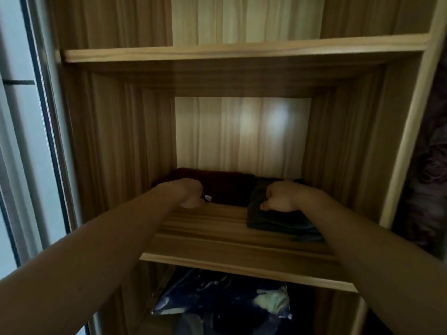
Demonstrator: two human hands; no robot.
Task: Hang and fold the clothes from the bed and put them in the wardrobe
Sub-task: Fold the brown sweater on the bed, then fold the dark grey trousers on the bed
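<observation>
Two on wardrobe shelf; maroon garment, green garment

Shelf carries a maroon garment (rear left) beside a grey-green garment

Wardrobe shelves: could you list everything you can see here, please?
wardrobe: one, light brown wood, fills the view.
dark red garment: one, folded, middle shelf, back left.
dark grey garment: one, folded, middle shelf, right, beside the red one.
patterned cloth: one, dark blue with pale marks, compartment below.
floral cloth: one, dark purple, far right edge.
door frame: one, grey-white, left edge.
left hand: one, grips the red garment's front edge.
right hand: one, grips the grey garment's top.
</observation>
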